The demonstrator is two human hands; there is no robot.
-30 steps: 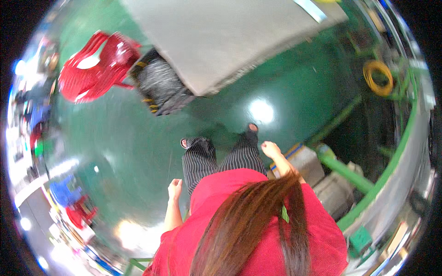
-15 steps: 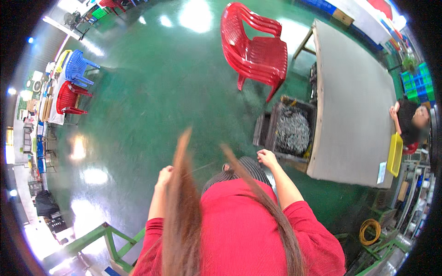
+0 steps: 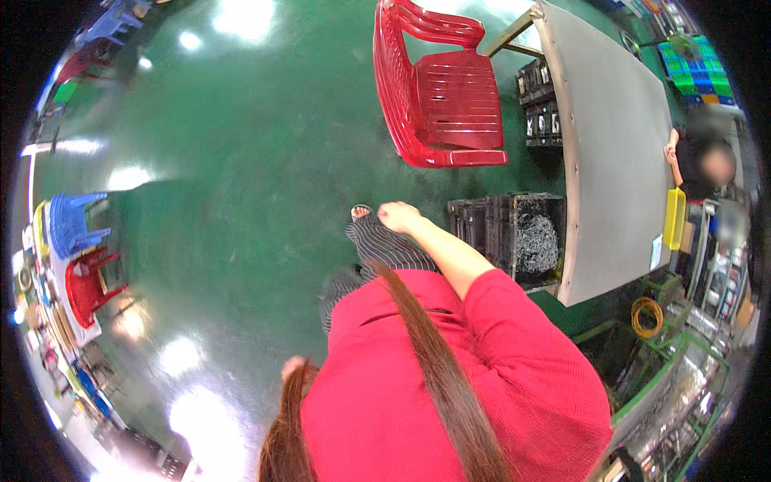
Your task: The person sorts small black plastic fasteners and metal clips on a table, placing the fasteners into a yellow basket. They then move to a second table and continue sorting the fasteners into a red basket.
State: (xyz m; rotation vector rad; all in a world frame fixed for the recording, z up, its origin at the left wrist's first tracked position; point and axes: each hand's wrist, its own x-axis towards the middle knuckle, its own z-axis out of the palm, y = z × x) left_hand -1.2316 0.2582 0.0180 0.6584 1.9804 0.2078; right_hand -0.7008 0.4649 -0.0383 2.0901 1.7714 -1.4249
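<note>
Right hand point(image 3: 399, 215): fingers loosely curled, no object visible in grasp; full closure cannot be told. Left hand point(image 3: 292, 367): partly behind hair, lower and further left; opening and hold cannot be told. Glossy red plastic armchair point(image 3: 458, 92): ahead and right of right hand. Black rectangular crate point(image 3: 499, 237) containing silvery pieces point(image 3: 536, 241): right of right hand, beside grey-topped rectangular table point(image 3: 614, 161).

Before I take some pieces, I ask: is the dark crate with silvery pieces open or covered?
Open: the silvery pieces show directly inside the dark crate, with no lid seen over them.
</note>
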